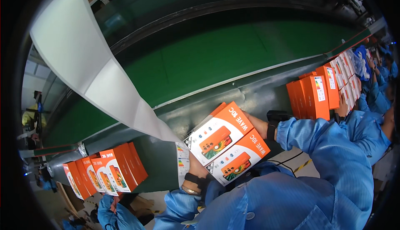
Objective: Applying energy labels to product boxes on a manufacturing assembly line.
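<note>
Two orange-and-white phone boxes (227, 140), side by side with printed faces toward me, are held in front of my chest. Part of another orange box shows at their upper edge. My left hand (197, 166) grips their left end, its fingers mostly hidden. At the upper right, my right hand (257, 125) holds the other end, fingertips out of sight behind the boxes. A long white label strip (121, 90) hangs in from the upper left and runs down beside my left hand. Its lower end bears printed labels (182, 163) with coloured bars.
A green conveyor belt (196, 59) runs across beyond the dark bench edge (266, 94). Orange boxes (121, 167) stand on the left, more labelled boxes (314, 94) on the right. A dark device (279, 115) sits near my right wrist. Blue-sleeved co-workers (118, 215) are on both sides.
</note>
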`<state>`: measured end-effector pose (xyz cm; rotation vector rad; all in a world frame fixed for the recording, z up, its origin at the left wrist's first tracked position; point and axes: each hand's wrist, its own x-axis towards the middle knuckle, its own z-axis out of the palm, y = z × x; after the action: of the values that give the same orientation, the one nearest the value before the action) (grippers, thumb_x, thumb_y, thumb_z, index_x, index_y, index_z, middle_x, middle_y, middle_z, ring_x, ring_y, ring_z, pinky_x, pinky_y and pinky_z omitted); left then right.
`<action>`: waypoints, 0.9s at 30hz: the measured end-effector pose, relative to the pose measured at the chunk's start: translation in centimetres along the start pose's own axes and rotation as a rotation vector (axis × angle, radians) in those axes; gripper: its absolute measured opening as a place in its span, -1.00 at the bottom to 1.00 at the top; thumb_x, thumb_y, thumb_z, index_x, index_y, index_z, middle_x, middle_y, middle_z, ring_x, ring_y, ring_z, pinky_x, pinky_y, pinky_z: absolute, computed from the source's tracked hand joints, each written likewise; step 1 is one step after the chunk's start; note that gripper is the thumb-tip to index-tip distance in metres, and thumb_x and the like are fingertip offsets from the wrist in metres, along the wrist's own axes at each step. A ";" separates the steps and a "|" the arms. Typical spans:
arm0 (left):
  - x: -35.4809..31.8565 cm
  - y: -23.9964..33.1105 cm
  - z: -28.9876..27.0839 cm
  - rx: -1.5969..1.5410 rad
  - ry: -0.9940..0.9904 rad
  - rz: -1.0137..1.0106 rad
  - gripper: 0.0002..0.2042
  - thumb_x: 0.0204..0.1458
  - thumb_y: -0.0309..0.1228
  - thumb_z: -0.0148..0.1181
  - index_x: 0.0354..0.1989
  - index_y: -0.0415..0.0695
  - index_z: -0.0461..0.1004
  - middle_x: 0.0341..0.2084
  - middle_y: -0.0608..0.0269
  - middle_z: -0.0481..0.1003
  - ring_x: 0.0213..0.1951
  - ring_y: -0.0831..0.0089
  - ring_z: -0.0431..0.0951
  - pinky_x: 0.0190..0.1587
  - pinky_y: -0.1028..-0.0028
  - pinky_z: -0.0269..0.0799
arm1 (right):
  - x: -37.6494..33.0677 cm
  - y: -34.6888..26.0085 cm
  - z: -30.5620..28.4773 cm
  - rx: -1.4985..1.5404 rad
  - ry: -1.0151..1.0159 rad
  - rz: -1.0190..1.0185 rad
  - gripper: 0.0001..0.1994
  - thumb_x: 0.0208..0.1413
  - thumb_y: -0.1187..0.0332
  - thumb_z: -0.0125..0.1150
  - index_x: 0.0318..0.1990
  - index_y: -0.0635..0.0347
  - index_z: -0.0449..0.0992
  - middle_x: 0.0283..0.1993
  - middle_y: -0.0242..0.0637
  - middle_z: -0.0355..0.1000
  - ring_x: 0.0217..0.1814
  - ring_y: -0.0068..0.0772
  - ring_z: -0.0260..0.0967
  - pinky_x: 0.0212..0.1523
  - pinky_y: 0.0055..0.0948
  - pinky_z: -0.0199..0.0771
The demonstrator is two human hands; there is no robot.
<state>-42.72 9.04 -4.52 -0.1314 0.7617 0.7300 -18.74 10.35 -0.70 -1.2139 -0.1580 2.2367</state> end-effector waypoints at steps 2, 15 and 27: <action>-0.1 0.5 0.9 0.038 0.046 0.025 -0.45 0.11 0.00 -0.36 0.10 -0.19 0.13 0.01 0.01 0.27 -0.01 0.12 0.33 -0.02 0.22 0.31 | 0.1 0.3 -0.6 0.014 -0.007 -0.049 -0.26 0.03 -0.26 -0.33 0.18 0.15 0.09 0.19 -0.17 0.12 0.13 -0.31 0.19 0.08 -0.34 0.25; 4.7 2.0 -11.9 0.583 -0.225 0.645 -0.57 0.13 -0.18 -0.19 0.11 -0.14 0.10 0.04 0.13 0.24 0.02 0.26 0.29 0.00 0.32 0.30 | 2.9 -1.1 -4.0 -0.305 -0.053 -1.008 -0.33 0.14 -0.08 -0.31 0.25 0.19 -0.19 0.24 -0.22 -0.03 0.26 -0.37 -0.05 0.18 -0.38 0.06; 1.6 -1.3 -6.4 0.709 -0.288 0.501 -0.57 0.13 -0.19 -0.19 0.14 -0.12 0.09 0.05 0.17 0.21 0.05 0.34 0.24 0.03 0.38 0.23 | 5.8 1.0 -4.6 -0.269 0.062 -1.236 -0.39 0.17 0.03 -0.24 0.23 0.23 -0.16 0.23 -0.18 -0.02 0.24 -0.36 -0.01 0.15 -0.35 0.10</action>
<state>-44.82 6.61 -10.46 0.8164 0.7402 0.8815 -17.92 11.94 -7.91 -0.8896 -0.9214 1.1015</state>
